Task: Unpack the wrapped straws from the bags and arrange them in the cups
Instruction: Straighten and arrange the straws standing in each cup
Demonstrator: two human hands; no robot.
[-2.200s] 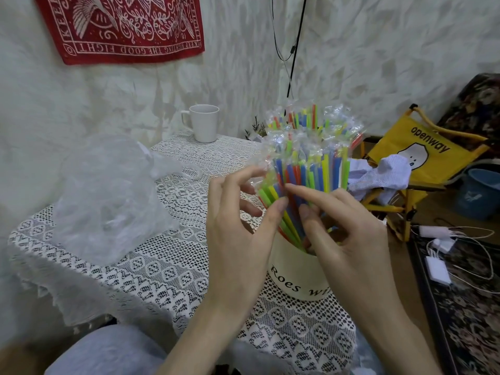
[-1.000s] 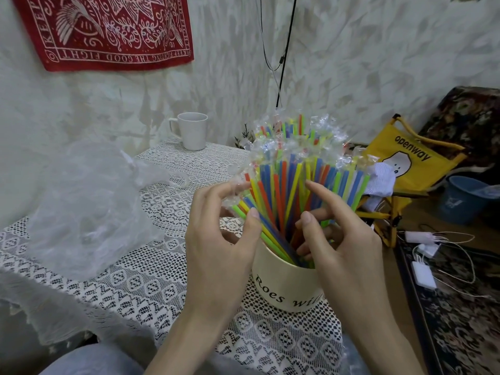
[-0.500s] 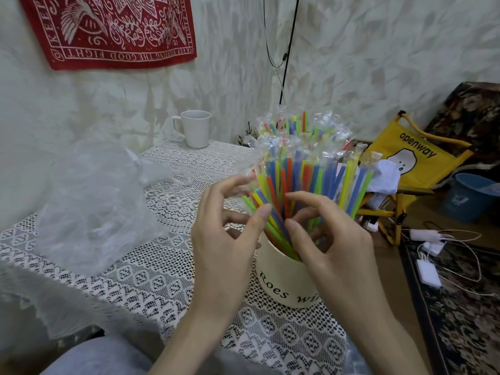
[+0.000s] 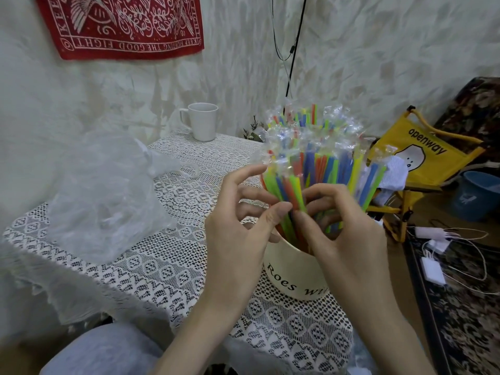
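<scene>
A cream cup (image 4: 293, 274) with dark lettering stands near the table's right front edge, packed with a fan of wrapped straws (image 4: 313, 158) in green, blue, orange and yellow. My left hand (image 4: 238, 228) and my right hand (image 4: 343, 228) meet at the lower part of the bundle, just above the cup's rim. Both pinch straws between thumb and fingers. A crumpled clear plastic bag (image 4: 105, 196) lies on the table to the left. A white mug (image 4: 203, 121) stands at the back by the wall; its inside is hidden.
A white lace cloth (image 4: 167, 266) covers the table. To the right stand a yellow folding chair (image 4: 422, 155) and a blue bucket (image 4: 479, 196). White chargers and cables (image 4: 435, 255) lie on the patterned rug. My knee (image 4: 102, 350) sits below the table's front edge.
The straws have been spread out from a tight bunch, then gathered more upright. My fingers have moved closer together at the bundle's base and now pinch it.
</scene>
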